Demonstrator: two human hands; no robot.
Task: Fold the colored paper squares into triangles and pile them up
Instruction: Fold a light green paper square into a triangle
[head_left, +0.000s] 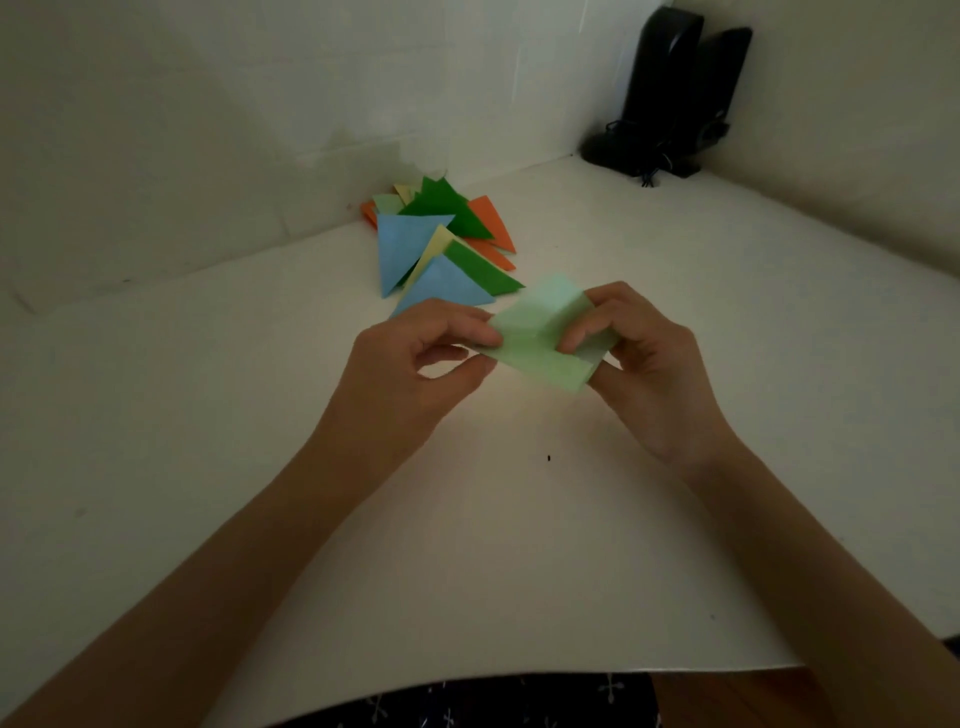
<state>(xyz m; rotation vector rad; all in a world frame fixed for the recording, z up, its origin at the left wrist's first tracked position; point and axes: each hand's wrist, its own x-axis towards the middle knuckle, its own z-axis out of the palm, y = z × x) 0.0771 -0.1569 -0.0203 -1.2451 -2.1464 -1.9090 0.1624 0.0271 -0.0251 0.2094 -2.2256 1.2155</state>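
Note:
A light green paper square (540, 332) is held just above the white table (208, 415), bent and partly folded over itself. My left hand (415, 358) pinches its left corner between thumb and fingers. My right hand (644, 358) pinches its right side, thumb on top. Behind the hands lies a loose pile of folded triangles (441, 239) in blue, dark green, yellow, orange and light green, overlapping one another.
Two black speakers (670, 93) with cables stand in the far right corner against the wall. The table's front edge (519, 670) runs close to my body. White walls close off the back and the right side.

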